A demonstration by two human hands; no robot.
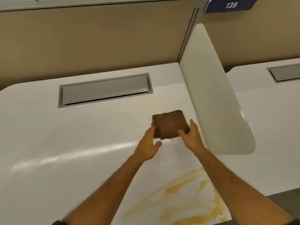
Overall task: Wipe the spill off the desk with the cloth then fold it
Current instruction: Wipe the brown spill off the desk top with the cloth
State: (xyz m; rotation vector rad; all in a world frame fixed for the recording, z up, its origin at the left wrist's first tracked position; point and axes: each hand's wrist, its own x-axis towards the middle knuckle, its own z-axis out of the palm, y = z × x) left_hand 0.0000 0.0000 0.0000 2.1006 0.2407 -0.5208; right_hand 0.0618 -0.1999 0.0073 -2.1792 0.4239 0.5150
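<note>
An office or study hall laid out in numbered cubicle stations is shown. A white table (pixel 48 127) is backed by a tan fabric-covered partition panel (pixel 97 43) and fitted with a recessed grey cable-access hatch (pixel 105 90). It is separated by a white rounded divider (pixel 211 95) from a neighbouring table (pixel 267 119) with a hatch of the same kind (pixel 285 73), above which a dark blue placard marked "139" (pixel 230 5) is mounted.

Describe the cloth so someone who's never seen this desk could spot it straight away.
On the white desk, look beside the upright divider panel. The cloth lies between the left hand and right hand. It's the only brown, folded thing there.
</note>
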